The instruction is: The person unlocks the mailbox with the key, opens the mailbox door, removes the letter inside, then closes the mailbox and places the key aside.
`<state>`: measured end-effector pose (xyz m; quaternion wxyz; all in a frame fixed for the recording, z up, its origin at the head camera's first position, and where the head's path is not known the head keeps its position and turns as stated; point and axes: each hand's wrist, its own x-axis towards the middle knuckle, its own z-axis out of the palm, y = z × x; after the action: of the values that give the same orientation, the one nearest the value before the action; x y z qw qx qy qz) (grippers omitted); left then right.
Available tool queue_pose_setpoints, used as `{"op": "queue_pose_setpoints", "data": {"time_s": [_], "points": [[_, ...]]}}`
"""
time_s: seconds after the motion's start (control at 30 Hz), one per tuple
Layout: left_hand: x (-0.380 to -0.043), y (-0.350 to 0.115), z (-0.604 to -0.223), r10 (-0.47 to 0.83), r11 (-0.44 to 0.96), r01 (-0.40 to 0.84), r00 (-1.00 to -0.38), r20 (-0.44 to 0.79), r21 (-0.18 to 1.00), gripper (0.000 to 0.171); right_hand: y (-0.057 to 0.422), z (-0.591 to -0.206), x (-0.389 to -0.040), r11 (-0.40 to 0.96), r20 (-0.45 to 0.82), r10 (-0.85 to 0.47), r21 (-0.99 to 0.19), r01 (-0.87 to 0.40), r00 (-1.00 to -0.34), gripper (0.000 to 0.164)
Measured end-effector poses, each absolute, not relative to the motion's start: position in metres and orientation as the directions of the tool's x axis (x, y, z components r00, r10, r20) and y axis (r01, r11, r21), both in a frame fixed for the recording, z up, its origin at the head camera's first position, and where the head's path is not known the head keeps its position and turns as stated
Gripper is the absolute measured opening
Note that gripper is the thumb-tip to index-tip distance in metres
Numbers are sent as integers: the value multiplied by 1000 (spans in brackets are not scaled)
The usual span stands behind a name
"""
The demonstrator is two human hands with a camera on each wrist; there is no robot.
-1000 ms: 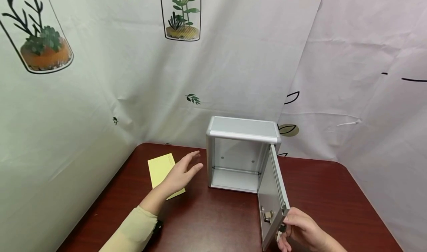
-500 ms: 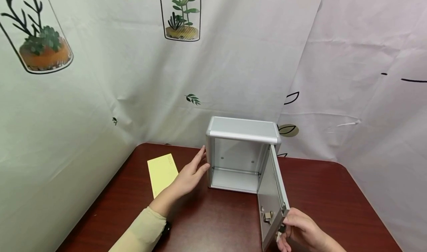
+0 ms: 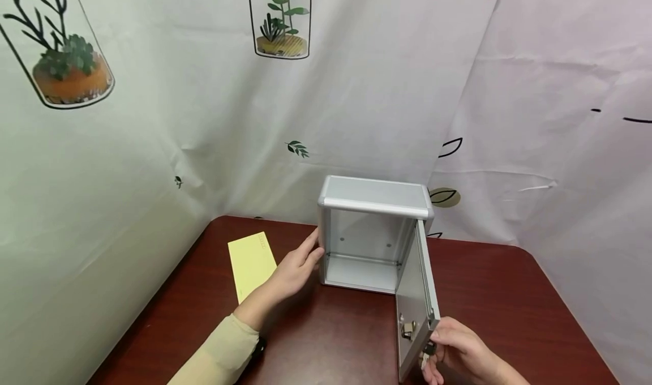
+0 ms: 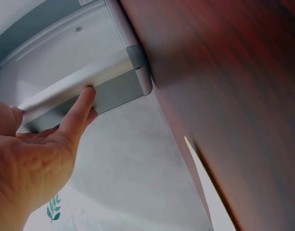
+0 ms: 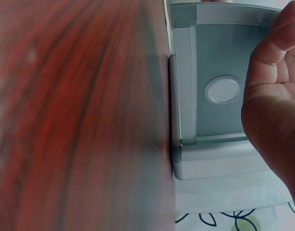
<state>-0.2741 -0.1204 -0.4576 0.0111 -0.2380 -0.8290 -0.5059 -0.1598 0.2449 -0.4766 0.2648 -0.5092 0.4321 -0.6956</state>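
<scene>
A small silver metal cabinet (image 3: 377, 193) stands on the table with its door (image 3: 417, 294) swung wide toward the front right. Its inside shows bare, with two small holes in the back wall. My left hand (image 3: 297, 269) rests against the cabinet's left side, fingers and thumb extended; the left wrist view shows fingertips on that side panel (image 4: 119, 92). At the door's free edge, my right hand (image 3: 466, 345) pinches a black-headed key, partly hidden by the fingers, with a silver key (image 3: 425, 361) hanging below. A metal lock (image 3: 407, 330) sits on the door's inner face.
A yellow paper pad or envelope (image 3: 251, 263) lies on the dark red wooden table (image 3: 336, 339), left of the cabinet and partly behind my left forearm. White fabric printed with plants (image 3: 204, 90) hangs close behind and at both sides.
My left hand has moved right, from above the yellow paper to the cabinet's left side, and now touches it. The right hand and door stay in place; the head view shifts slightly.
</scene>
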Motion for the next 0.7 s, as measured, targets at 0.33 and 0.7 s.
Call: {"op": "queue_pose_setpoints", "data": {"time_s": [0.33, 0.7], "points": [[-275, -119, -457, 371, 399, 403, -892, 256, 824, 58, 233, -478, -158, -510, 484, -791, -860, -34, -373, 38], [-274, -119, -458, 366, 392, 407, -892, 266, 825, 57, 209, -479, -161, -480, 446, -789, -877, -29, -423, 39]]}}
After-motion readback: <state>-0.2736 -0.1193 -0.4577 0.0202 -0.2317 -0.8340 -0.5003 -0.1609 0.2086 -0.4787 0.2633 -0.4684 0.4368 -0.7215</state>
